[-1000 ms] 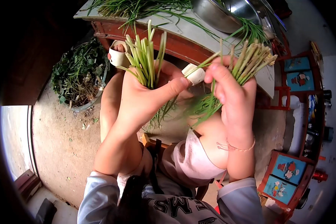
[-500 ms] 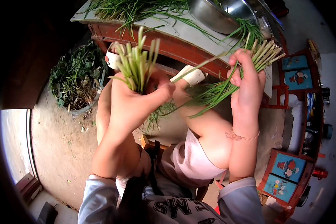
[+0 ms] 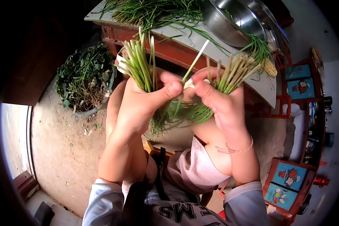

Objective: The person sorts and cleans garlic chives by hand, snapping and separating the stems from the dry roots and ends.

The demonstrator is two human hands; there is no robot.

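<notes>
Single head-worn view, wide and curved with dark corners, looking forward and steeply down over shirt point(image 3: 177, 214) and lap point(image 3: 182, 165), left hand point(image 3: 141, 100) and right hand point(image 3: 224, 101) close at mid-frame, table point(image 3: 262, 86) farther off at top

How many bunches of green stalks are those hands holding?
2: a paler-stemmed bunch in the left hand, and a browner-ended bunch in the right hand. A single stalk stands up between them.
</notes>
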